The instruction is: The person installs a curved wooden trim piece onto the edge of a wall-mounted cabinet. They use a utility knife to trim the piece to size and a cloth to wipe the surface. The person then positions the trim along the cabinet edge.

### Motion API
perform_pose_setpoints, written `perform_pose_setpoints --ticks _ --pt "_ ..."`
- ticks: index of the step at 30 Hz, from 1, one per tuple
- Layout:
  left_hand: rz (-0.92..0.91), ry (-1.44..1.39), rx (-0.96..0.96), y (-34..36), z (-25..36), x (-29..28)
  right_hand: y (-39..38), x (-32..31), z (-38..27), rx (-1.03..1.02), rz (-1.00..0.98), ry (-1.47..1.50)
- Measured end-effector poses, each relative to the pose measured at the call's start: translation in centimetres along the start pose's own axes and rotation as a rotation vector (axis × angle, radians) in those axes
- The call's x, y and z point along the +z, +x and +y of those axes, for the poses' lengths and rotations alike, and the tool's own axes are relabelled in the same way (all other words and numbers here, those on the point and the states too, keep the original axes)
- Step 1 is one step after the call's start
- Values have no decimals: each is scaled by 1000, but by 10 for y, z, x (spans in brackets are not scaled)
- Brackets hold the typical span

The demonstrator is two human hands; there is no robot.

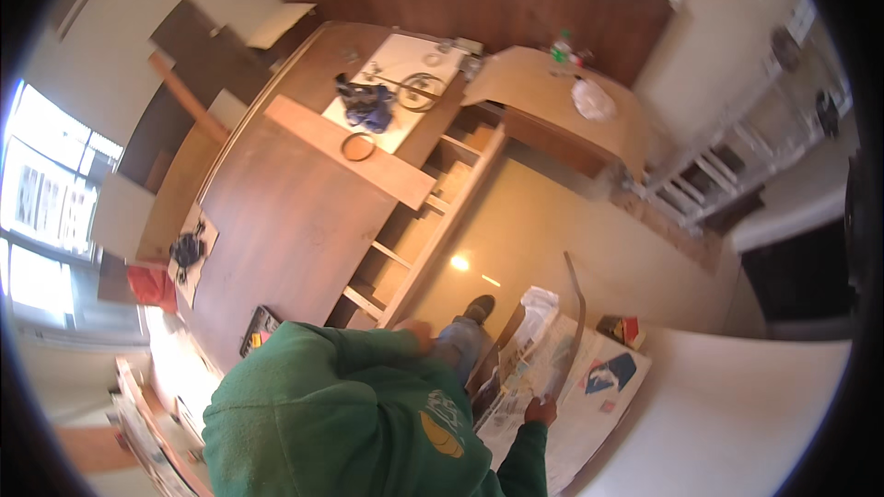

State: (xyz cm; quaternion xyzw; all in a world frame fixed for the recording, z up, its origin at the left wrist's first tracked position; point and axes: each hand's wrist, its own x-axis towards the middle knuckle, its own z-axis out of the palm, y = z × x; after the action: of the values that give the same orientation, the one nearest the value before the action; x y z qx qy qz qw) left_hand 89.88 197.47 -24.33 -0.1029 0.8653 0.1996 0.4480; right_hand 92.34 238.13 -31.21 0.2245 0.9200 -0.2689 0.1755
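My right hand [541, 410] is closed around the lower end of a long, thin brown strip [576, 336]. The strip curves upward over a white, paper-covered surface [603, 396] and reaches past its far edge. My left hand [421, 335] is beside my body, near the end of a pale wooden rail [442, 237]; its fingers are too small and blurred to make out. Crumpled clear plastic wrapping [537, 308] lies on the left part of the white surface. A small dark box with red and yellow [622, 331] sits at its far corner.
A large brown board platform [304, 230] with slatted compartments stands left. On it are a loose plank [322, 143], a tape roll [358, 146] and a dark bag [366, 106]. A corner table [525, 83] holds a green bottle [561, 44]. A ladder [718, 170] leans at right.
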Motion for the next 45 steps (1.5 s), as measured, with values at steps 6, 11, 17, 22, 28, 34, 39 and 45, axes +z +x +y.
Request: perform_pose_setpoints --ticks 6,11,17,22,28,34,39,45 --pt "373 210 777 -109 262 -135 19 21 -39 -329 -35 -261" --pt "562 286 1263 -205 354 -229 58 13 -119 -415 -147 -447" --pt "368 217 1453 -146 217 -350 99 12 -205 -372 -243 -520" --pt "364 -21 903 -14 44 -417 144 19 -236 -473 -359 -605" --pt "452 -584 -303 103 -160 -309 221 24 -245 -702 -660 -994" --pt "390 -677 -597 149 -226 -243 307 49 -321 117 -994 136" --pt "803 -992 -863 224 -282 -240 353 57 -449 -119 -1121 -409" --pt "997 -1068 -1041 311 -359 -257 360 43 -484 8 -976 -261"
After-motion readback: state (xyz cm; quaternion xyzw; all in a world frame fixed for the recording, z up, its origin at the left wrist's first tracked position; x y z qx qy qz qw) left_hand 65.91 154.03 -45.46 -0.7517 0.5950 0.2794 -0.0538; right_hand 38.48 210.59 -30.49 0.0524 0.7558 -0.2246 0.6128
